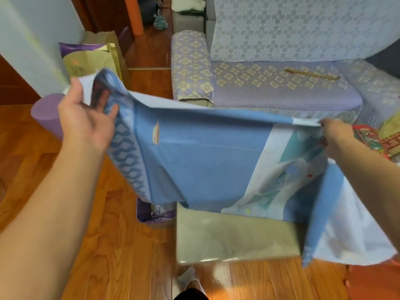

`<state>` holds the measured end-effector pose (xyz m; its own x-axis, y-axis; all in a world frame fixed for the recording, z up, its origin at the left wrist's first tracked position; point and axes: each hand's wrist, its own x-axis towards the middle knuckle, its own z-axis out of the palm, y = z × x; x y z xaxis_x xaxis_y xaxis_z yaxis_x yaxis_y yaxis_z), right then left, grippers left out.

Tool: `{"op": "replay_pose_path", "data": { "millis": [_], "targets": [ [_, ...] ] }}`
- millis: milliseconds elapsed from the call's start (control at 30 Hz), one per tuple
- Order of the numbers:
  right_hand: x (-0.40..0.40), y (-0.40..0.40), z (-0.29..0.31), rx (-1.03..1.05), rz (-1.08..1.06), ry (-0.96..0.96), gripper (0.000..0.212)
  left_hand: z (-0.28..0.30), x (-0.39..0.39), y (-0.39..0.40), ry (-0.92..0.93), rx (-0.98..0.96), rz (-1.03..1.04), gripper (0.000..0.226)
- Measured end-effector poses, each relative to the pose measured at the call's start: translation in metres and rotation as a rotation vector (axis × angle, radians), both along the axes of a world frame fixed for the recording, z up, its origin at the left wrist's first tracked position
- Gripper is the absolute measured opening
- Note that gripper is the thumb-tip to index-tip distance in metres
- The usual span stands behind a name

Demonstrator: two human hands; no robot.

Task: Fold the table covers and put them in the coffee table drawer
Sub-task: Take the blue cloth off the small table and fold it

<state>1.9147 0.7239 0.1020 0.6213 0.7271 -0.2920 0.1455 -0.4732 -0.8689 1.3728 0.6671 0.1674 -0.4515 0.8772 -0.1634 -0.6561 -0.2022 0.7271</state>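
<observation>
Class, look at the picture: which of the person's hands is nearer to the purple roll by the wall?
Left. The left hand grips the blue table cover right beside the purple roll; the right hand holds the cover's far end, near the sofa.

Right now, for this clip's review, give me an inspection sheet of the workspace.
Surface: wooden floor; a low grey-green stool stands below the cloth.
Job's things: blue table cover held stretched in the air, its lower edge draped over the stool; no drawer in view.
Clutter: paper bags by the wall, purple roll, purple box on the floor.
Grippers: left hand grips the cover's left end; right hand pinches the right corner.
Cables: nothing seen.
Surroundings: sofa with patterned covers behind.
</observation>
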Motion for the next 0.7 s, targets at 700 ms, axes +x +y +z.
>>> {"op": "replay_pose_path", "data": {
  "millis": [700],
  "targets": [
    [0.047,0.025,-0.195,-0.241,1.0,-0.323,0.023,-0.244,0.231,-0.06,0.337,-1.102,-0.533,0.017]
  ]
}}
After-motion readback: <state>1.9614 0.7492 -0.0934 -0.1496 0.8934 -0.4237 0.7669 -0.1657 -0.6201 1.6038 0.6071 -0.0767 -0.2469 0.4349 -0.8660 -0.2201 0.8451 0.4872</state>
